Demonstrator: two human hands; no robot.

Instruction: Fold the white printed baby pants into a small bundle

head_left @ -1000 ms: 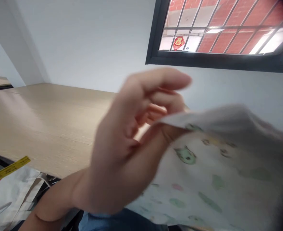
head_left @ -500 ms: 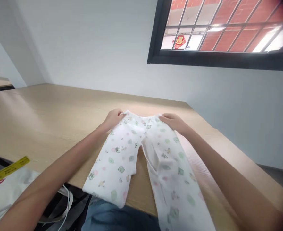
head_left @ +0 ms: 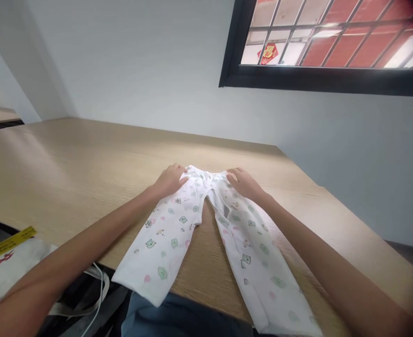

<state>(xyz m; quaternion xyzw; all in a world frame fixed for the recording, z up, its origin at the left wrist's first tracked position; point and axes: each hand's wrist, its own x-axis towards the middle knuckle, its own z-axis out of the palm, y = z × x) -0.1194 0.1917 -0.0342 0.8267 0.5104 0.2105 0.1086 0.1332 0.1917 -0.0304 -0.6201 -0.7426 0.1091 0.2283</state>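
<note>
A pair of white baby trousers (head_left: 178, 220) with small green, pink and grey animal prints lies spread on the table, waistband away from me. Its lower legs reach over the near edge. The elastic waist is gathered. My left hand (head_left: 173, 179) rests palm down on the left corner of the waist, thumb apart from the fingers. On the right corner lies my right hand (head_left: 244, 182), its thumb also spread from its fingers. Both hands touch the cloth. Some fingertips are hard to make out.
The wooden table (head_left: 97, 164) runs to a white wall (head_left: 139, 65) with a barred window (head_left: 307, 42). At lower left are a white cloth bag (head_left: 17, 269) with red marks and straps, and a yellow strip (head_left: 8, 244) like a measuring tape.
The trousers have settled flatter on the table, with the legs wider apart and the waist drawn narrower. My hands have gone from pinching the waist corners to lying on them.
</note>
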